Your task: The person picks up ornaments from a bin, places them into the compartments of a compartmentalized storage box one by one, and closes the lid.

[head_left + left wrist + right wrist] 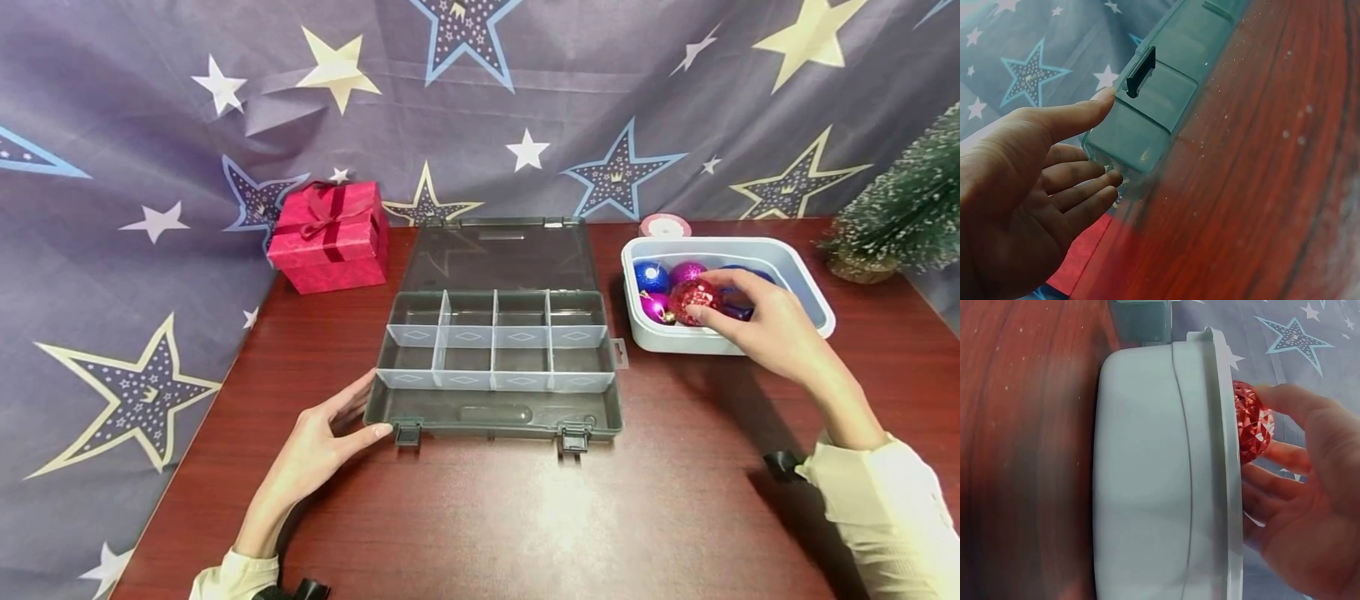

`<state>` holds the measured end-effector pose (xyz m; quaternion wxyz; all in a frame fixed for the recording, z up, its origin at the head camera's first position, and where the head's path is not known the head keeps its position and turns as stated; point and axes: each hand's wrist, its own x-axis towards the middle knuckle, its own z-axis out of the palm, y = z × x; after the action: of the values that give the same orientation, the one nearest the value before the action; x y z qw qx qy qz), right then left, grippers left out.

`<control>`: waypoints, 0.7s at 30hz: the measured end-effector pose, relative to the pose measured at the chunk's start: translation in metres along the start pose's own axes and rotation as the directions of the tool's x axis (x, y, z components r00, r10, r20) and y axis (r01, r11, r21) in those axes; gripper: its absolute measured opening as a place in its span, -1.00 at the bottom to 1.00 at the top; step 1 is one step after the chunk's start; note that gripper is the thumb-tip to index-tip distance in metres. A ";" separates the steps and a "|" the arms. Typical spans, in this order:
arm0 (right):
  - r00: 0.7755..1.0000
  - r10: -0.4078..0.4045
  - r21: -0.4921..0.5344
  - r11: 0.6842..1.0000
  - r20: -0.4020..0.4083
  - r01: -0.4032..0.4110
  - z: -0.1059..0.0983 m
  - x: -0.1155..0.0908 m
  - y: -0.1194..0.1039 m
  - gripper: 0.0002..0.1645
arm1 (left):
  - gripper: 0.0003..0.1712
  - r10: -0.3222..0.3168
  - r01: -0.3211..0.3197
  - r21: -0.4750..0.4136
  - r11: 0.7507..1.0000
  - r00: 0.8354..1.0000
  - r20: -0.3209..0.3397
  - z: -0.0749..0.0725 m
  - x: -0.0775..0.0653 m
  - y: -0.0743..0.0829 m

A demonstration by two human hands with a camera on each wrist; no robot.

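My right hand (772, 321) pinches a red faceted Christmas bauble (693, 302) between thumb and fingers. In the right wrist view the bauble (1252, 422) shows partly above the rim of the white plastic tub (1147, 469). Blue and magenta baubles (651, 276) lie beside it in the tub (678, 340); my hand hides some of the contents. At the front left corner of a smoky see-through organizer box (480, 429) rests my left hand (315, 442), thumb at the front edge and fairly straight fingers along the side. The box's lid (502, 258) lies folded back.
White dividers (465, 335) split the organizer into two rows of small compartments behind one long front compartment. A red gift box (330, 242) with a bow stands at the back left. Behind the tub sits a pink-and-white ribbon roll (665, 226); a frosted mini tree (900, 196) stands far right.
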<state>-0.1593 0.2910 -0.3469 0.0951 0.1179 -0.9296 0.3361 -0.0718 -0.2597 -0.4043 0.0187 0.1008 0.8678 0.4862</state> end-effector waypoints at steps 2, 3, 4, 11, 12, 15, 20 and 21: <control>1.000 0.009 0.025 1.000 -0.008 -0.009 0.001 0.000 -0.002 -0.39 | -0.12 -0.003 0.003 0.008 1.000 1.000 -0.001 0.000 0.000 0.000; 1.000 0.015 0.035 0.999 -0.015 -0.014 0.001 0.000 -0.003 -0.39 | -0.12 -0.005 0.005 0.012 1.000 1.000 -0.001 0.000 0.000 0.000; 1.000 0.018 0.042 0.999 -0.023 -0.018 0.002 0.000 -0.004 -0.39 | -0.12 -0.004 0.004 0.020 1.000 1.000 -0.001 0.000 0.000 0.000; 0.998 0.003 0.111 0.994 -0.068 0.005 0.009 0.003 -0.017 -0.45 | -0.12 0.014 -0.014 0.061 0.998 1.000 0.005 0.000 -0.001 -0.001; 0.998 -0.005 0.128 0.992 -0.070 0.014 0.011 0.005 -0.019 -0.45 | -0.12 0.016 -0.017 0.063 0.998 1.000 0.005 0.000 -0.001 -0.001; 0.997 -0.024 0.158 0.987 -0.067 0.035 0.015 0.008 -0.024 -0.45 | -0.12 0.021 -0.021 0.063 0.998 1.000 0.005 0.000 0.000 -0.001; 0.997 -0.069 0.165 0.983 -0.047 0.075 0.025 0.015 -0.036 -0.45 | -0.12 0.019 -0.019 0.051 0.999 1.000 0.006 -0.001 0.000 -0.001; 0.996 -0.082 0.168 0.982 -0.044 0.088 0.027 0.016 -0.038 -0.45 | -0.12 0.017 -0.017 0.047 0.999 1.000 0.004 -0.001 0.000 -0.001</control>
<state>-0.1667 0.2430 -0.3401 0.1160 0.1591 -0.8898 0.4118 -0.0717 -0.2609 -0.4047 0.0140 0.1094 0.8781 0.4655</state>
